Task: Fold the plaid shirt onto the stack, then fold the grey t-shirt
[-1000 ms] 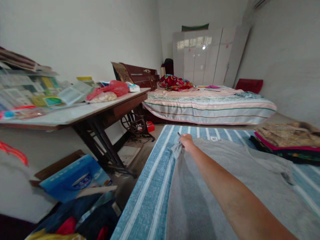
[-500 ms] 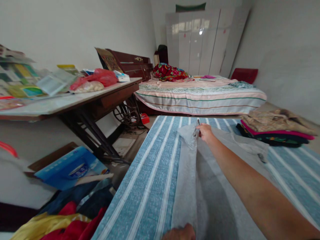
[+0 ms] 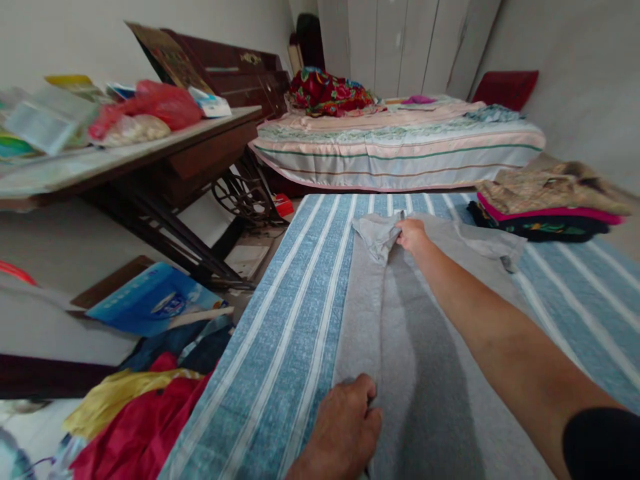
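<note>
A grey short-sleeved shirt (image 3: 440,360) lies spread on a blue-and-white striped bed cover (image 3: 285,313), its left side folded inward in a long strip. At the far end, my right hand (image 3: 412,235) is closed on the shirt's cloth beside the folded-over left sleeve (image 3: 376,235). My left hand (image 3: 345,423) rests lower down on the folded strip, fingers curled round the cloth near the hem. The shirt's other sleeve (image 3: 493,245) stays spread to the right.
A stack of folded clothes (image 3: 547,203) sits at the right. Loose red and yellow clothes (image 3: 135,413) and a blue box (image 3: 157,300) are low on the left. A sewing-machine table (image 3: 210,133) holds bags. Another bed (image 3: 400,150) stands beyond.
My view has tilted down, bringing my left hand further into sight. At the far end, the left sleeve now lies folded over the strip, with my right hand still holding the cloth.
</note>
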### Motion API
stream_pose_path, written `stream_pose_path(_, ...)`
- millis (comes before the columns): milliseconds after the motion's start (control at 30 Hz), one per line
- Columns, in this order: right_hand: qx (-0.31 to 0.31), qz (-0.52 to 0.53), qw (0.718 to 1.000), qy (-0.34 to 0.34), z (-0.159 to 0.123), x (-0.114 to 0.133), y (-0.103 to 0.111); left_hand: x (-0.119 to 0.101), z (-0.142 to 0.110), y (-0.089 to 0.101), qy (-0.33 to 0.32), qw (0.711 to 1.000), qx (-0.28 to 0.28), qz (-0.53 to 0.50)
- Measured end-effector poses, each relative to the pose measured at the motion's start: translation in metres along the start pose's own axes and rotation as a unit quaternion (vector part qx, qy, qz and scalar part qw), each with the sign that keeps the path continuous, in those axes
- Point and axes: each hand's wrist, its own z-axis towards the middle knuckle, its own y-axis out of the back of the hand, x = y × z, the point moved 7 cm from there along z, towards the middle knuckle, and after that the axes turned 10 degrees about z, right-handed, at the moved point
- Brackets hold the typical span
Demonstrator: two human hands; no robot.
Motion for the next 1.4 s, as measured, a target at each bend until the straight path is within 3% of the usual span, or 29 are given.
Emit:
stream_pose_path(333,-0.002,0.042,0.999,-0.006,0.003,0.019,-0.016,-0.016,0.0,-0.005,-0.033,0.998,-0.017,-0.049)
stream_pose_path(667,0.011,0.034,0.999,-0.004,0.004,0.028,-0.021,-0.03,0.0,-0.01,-0.052,0.998,0.014,-0.023)
stream_pose_path(1033,-0.01,0.02,1.0,0.0,0.0,0.019,-0.006,-0.029,-0.003,-0.015,-0.038,0.999,0.004,-0.039)
stream_pose_path(1167,-0.009,-0.008,1.0,0.009,-0.002,0.018,-0.005,-0.024,-0.002,-0.022,-0.031,0.998,0.034,-0.033)
stream_pose_path(1300,-0.02,-0.075,0.997,0.018,-0.008,0.009,0.006,-0.019,0.001,-0.027,-0.083,0.995,0.037,-0.031)
stream_pose_path(1400,-0.025,-0.15,0.988,0.038,-0.011,0.006,0.016,-0.014,0.005,-0.021,-0.125,0.992,-0.018,-0.008)
